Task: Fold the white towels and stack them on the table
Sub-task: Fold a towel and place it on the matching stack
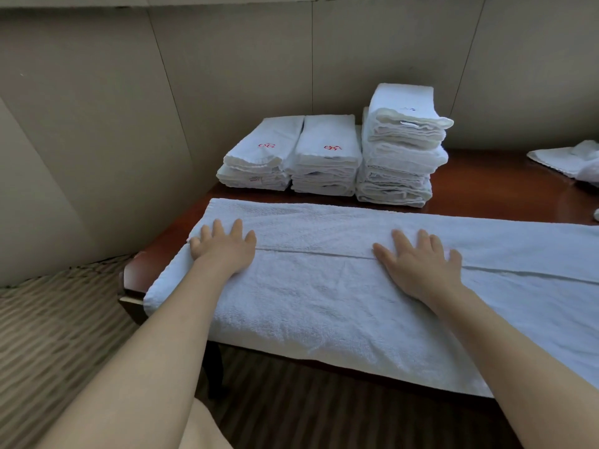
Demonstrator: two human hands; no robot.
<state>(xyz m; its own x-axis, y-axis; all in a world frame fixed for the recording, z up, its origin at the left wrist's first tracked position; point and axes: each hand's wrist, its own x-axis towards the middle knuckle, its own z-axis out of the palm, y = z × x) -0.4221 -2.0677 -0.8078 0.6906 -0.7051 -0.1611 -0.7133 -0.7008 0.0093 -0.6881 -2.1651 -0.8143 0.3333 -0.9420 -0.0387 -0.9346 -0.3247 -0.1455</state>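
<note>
A: So where's the towel?
B: long white towel [324,286] lies folded lengthwise along the near edge of the desk [486,192], seam down the middle, right end runs out of view
A: Hands?
B: left hand [223,247] flat near the towel's left end, right hand [418,264] flat mid-towel, fingers [424,238] straight and spread, pressing, gripping nothing
A: Behind?
B: three folded stacks [327,157] at the back, rightmost tallest; loose towel [573,160] far right
</note>
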